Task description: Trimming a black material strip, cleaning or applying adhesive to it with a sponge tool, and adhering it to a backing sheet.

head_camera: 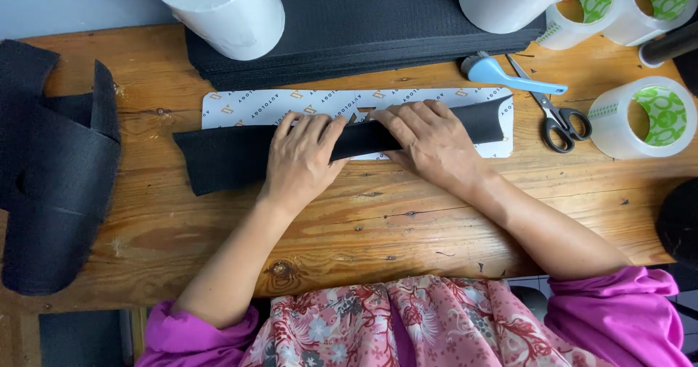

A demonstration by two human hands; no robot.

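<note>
Black mat piece [233,160] lies lengthwise mid-table, over a white printed card [247,109]. Left hand [302,160] and right hand [432,141] rest side by side on it, fingers spread flat and curling over its far edge, pressing, not gripping. Judged light, limp, rough-textured, not fragile; best taken along the long edge. Scissors [556,116] lie to the right.

Black mesh strip [240,160] at centre; white printed card [247,109] with orange marks at twelve o'clock. Blue-handled brush [509,76], black-handled scissors [556,116], and green-cored clear tape roll [643,116] at two o'clock. Magenta sleeves [618,316] and pink floral apron [407,323] at six.
</note>
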